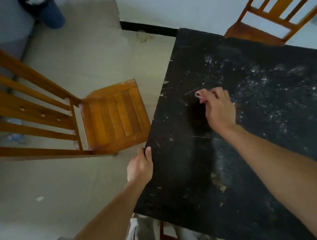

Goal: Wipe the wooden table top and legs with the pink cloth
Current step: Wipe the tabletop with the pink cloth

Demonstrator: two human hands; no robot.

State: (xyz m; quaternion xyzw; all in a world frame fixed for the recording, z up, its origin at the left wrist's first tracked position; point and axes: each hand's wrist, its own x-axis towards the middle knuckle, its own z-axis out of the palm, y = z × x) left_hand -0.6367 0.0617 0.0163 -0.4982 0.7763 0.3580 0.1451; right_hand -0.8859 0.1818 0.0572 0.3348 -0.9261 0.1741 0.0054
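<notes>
The dark table top (188,174) fills the right half of the view, with white specks and scratches scattered over its far right part. My left hand (140,166) grips the table's left edge, thumb on top and fingers under the rim. My right hand (217,109) hovers over the middle of the top with its fingers curled round a small pale pink thing (199,95), of which only a bit shows at the fingertips. The table legs are hidden.
A wooden chair (111,114) stands close to the table's left edge. A second wooden chair (261,28) is at the far side by the white wall. A dark bin (48,12) sits on the tiled floor at the far left.
</notes>
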